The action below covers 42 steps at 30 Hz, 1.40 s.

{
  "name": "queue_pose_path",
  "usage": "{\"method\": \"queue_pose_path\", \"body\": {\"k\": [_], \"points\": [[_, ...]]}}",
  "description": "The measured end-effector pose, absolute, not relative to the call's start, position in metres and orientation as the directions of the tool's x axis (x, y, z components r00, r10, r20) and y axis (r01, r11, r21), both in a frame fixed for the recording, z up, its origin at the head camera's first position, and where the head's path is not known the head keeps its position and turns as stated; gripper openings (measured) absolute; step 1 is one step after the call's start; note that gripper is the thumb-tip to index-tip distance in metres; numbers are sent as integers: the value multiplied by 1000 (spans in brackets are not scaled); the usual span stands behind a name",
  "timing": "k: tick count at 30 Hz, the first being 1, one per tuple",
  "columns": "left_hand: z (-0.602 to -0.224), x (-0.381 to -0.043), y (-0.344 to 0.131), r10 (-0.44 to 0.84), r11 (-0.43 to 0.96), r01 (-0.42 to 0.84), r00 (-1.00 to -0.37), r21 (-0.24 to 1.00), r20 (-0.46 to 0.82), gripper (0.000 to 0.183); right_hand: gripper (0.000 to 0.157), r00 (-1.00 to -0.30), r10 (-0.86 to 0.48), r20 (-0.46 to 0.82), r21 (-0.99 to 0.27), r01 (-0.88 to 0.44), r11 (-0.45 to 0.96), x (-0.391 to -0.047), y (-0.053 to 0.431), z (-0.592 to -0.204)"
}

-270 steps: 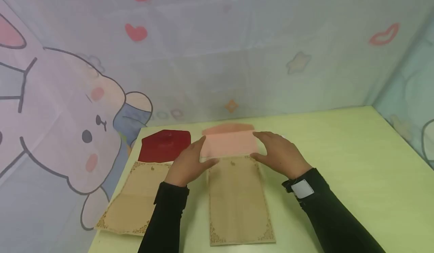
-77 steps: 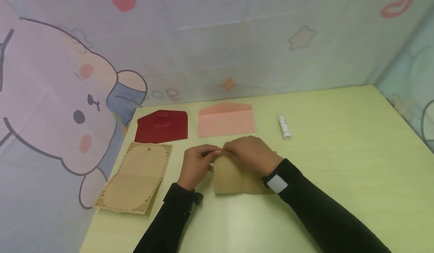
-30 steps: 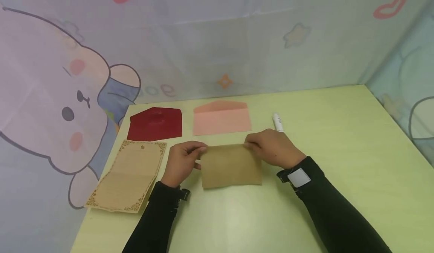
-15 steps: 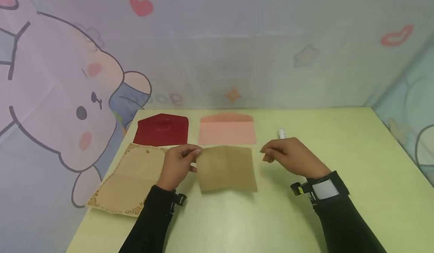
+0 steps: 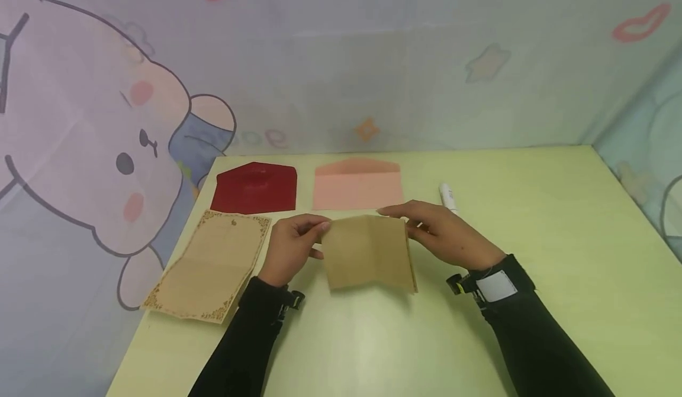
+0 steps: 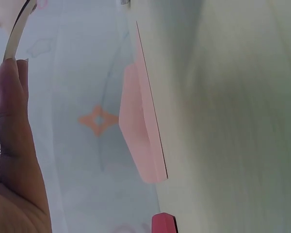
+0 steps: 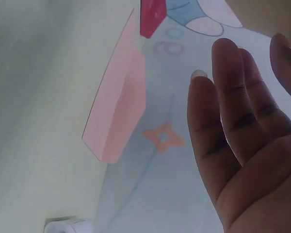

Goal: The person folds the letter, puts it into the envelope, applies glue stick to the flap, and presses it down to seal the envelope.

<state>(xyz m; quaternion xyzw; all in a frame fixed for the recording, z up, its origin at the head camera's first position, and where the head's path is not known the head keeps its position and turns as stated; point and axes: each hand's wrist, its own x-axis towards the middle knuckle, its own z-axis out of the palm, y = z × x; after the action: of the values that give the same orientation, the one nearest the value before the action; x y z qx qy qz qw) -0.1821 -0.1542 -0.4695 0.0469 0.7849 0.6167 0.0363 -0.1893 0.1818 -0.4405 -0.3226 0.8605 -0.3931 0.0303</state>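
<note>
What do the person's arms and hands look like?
The left sleeve and right sleeve are long and black. A small dark gadget sticks out at each wrist, and a white rectangular patch marks the right one. The left hand and right hand wear no gloves.

The folded sheet (image 5: 348, 255) looks like matt, smooth paper. The red envelope (image 5: 254, 191) seems faintly glossy, the backdrop (image 5: 341, 71) creased cloth.

Left envelope (image 5: 254, 188), right envelope (image 5: 357, 191) beside it at back of bench (image 5: 554, 219), tube (image 5: 447, 197) farther right, unfolded sheet (image 5: 213, 267) before left envelope, folded sheet (image 5: 348, 255) before right envelope
</note>
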Motion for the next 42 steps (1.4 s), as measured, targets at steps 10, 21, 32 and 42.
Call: {"method": "queue_pose_path", "body": {"k": [10, 21, 32, 42], "points": [[-467, -183, -136, 213, 209, 36, -977, 977, -9, 21, 23, -759, -608, 231, -703, -563, 435, -192, 174, -442], [-466, -173, -117, 296, 166, -6, -954, 986, -56, 29, 5, -787, -600, 147, -745, -487, 456, -188, 156, -445], [-472, -167, -116, 378, 94, -59, -921, 994, -91, 35, 11, -808, -562, 175, -719, -495, 488, -186, 150, -447], [-466, -157, -107, 275, 312, 215, -953, 925, 129, 8, 10, -779, -600, 182, -663, -548, 510, -179, 139, -445]]}}
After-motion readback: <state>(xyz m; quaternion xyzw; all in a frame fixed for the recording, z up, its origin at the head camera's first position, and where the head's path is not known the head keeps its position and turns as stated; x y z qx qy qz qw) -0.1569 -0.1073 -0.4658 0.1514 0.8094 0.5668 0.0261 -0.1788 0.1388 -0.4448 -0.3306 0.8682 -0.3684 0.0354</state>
